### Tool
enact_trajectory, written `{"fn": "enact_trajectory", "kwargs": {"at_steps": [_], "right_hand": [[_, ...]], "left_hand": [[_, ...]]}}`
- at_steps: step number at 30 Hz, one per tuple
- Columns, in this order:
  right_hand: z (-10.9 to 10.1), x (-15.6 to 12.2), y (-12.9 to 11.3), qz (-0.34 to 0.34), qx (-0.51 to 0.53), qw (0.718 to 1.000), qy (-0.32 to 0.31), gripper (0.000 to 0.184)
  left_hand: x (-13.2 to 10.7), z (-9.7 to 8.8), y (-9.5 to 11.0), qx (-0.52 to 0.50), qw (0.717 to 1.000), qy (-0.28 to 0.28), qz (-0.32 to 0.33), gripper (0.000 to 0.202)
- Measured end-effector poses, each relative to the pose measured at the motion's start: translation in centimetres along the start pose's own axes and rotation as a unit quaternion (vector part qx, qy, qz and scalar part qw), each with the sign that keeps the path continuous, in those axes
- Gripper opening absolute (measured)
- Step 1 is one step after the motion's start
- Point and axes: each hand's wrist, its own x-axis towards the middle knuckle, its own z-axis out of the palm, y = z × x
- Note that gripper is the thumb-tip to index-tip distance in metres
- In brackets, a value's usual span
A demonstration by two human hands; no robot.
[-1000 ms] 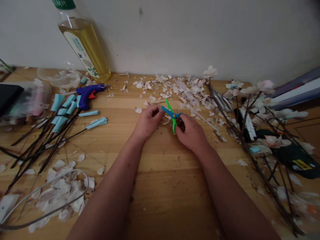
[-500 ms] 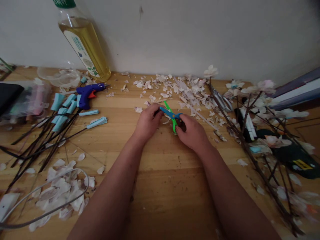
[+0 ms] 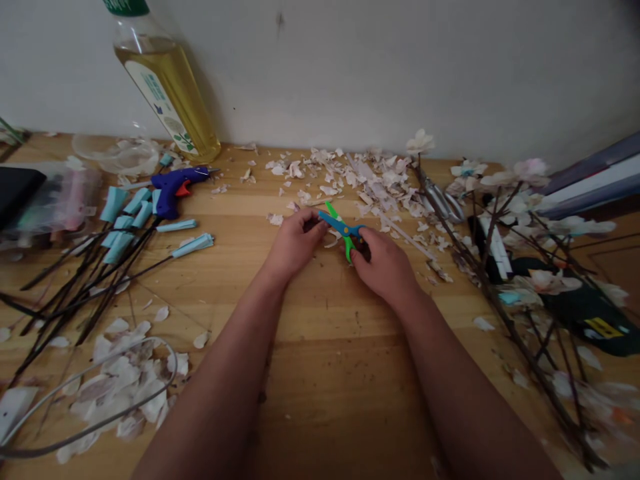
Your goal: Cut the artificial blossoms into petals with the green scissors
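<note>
Blades of the blue-and-green scissors (image 3: pixel 345 230) had drawn slightly closer together since a second earlier in the head view, though a gap remained. The right hand (image 3: pixel 387 265), knuckles outward, gripped the handles. The left hand (image 3: pixel 295 243) curled inward at the blade tips, thumb near forefinger; I could not tell whether they pinched anything. Bare wooden tabletop (image 3: pixel 330 393) lay open between the forearms (image 3: pixel 240 347). Beyond the hands, petal scraps (image 3: pixel 370 177) crowded the rear edge along the wall (image 3: pixel 320 73); the glue gun (image 3: pixel 173 188) stood well left, the blossom branch (image 3: pixel 510 327) bounded the right.
</note>
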Motion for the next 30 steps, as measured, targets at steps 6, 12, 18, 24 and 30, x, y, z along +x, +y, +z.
{"fn": "enact_trajectory", "kwargs": {"at_steps": [6,12,18,24,30], "right_hand": [[0.0,0.0,-0.1,0.010,0.002,1.000,0.001,0.016],[-0.1,-0.1,-0.3,0.002,0.017,1.000,-0.008,0.014],[-0.1,-0.1,-0.4,0.006,0.030,1.000,-0.006,0.013],[0.0,0.0,-0.2,0.005,0.036,0.999,-0.001,0.014],[-0.1,0.0,0.0,0.012,0.033,0.999,-0.007,0.013]], "left_hand": [[0.1,0.0,-0.5,-0.187,0.980,0.004,-0.070,0.016],[0.0,1.1,-0.4,-0.247,0.964,0.019,-0.093,0.013],[0.0,1.5,-0.9,-0.271,0.958,0.035,-0.086,0.014],[0.1,1.4,-0.9,-0.219,0.973,0.036,-0.071,0.015],[0.0,1.3,-0.7,-0.186,0.979,0.033,-0.070,0.013]]}}
